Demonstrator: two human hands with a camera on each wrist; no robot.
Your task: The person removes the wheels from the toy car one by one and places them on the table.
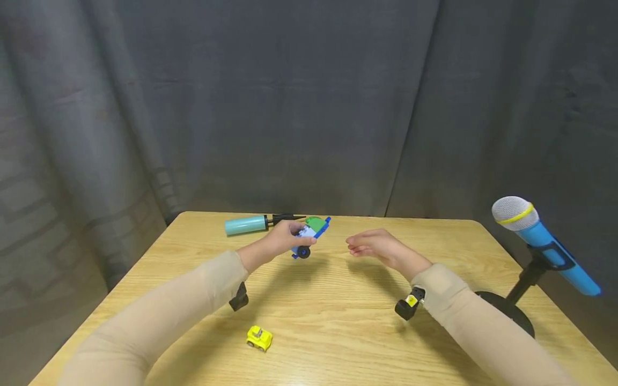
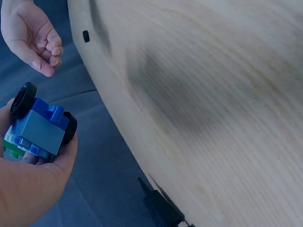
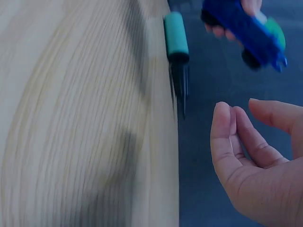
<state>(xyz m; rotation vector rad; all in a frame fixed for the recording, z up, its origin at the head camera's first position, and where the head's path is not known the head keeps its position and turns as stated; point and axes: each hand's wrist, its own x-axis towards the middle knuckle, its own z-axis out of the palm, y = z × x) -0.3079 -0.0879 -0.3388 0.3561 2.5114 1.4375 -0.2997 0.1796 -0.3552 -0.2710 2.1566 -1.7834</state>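
Observation:
My left hand (image 1: 278,239) grips a small toy car (image 1: 314,229) above the table, with thumb and fingers on either side of its body. Built from blue, pale blue and green blocks, the toy has black wheels (image 2: 23,100) and is tilted, its green part up and to the right in the head view. To the right, apart from the toy, my right hand (image 1: 379,246) hovers over the table with nothing in it. Its fingers are loosely bent, the thumb held away from them in the right wrist view.
A yellow toy car (image 1: 259,338) stands on the near left of the wooden table (image 1: 328,332). Behind the left hand lies a teal hand pump (image 1: 246,225) with a black nozzle. At right, a blue microphone (image 1: 545,244) leans in a black stand (image 1: 504,308). Grey curtains hang behind.

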